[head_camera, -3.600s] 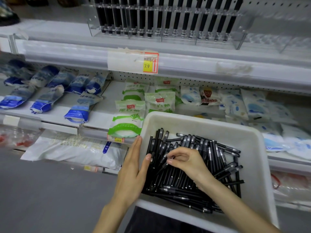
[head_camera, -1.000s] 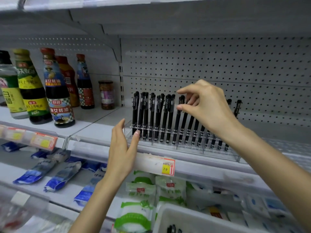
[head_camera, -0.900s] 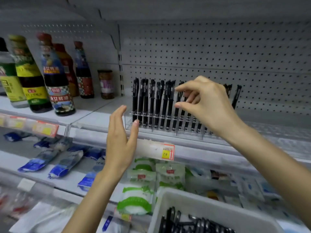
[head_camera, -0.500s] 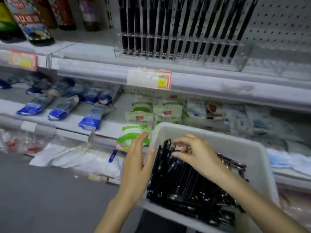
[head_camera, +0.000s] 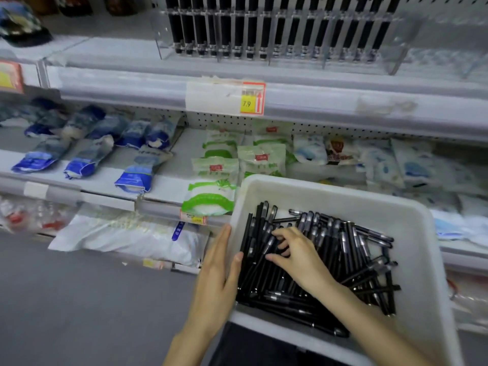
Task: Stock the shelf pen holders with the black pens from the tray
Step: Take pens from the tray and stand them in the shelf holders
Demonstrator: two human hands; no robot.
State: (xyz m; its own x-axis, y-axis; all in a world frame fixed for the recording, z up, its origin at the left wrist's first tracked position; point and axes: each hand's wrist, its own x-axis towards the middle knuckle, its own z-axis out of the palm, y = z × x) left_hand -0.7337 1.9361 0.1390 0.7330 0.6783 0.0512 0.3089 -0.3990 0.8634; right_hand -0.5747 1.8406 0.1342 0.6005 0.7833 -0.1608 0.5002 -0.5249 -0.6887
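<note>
Black pens [head_camera: 324,262] lie heaped crosswise in a white plastic tray [head_camera: 332,192] in front of a shop shelf, partway through a restocking job. On the upper shelf [head_camera: 317,75], a clear acrylic pen holder [head_camera: 401,40] already carries a close row of upright pens [head_camera: 239,30] across most of its visible width. Only its right end looks unfilled, and the frame cuts off its top, so no full count is possible. With the tray well loaded, the job appears far from finished, and the step in hand looks to be drawing the next pen from the pile.

The person's right hand [head_camera: 299,257] reaches into the left part of the heap, fingers curled and thumb drawn toward the index finger about a pen's barrel. Whether that pen is yet pinched cannot be told. The left hand [head_camera: 217,276] lies with straight fingers against the outside of the tray's left wall, thumb over the rim beside the pens, steadying the tray and holding nothing. The hands are near each other, with the tray wall between them.

A yellow price label [head_camera: 250,103] hangs on the shelf edge below the holder, and green-and-white packets [head_camera: 211,192] sit on the shelf beneath.
</note>
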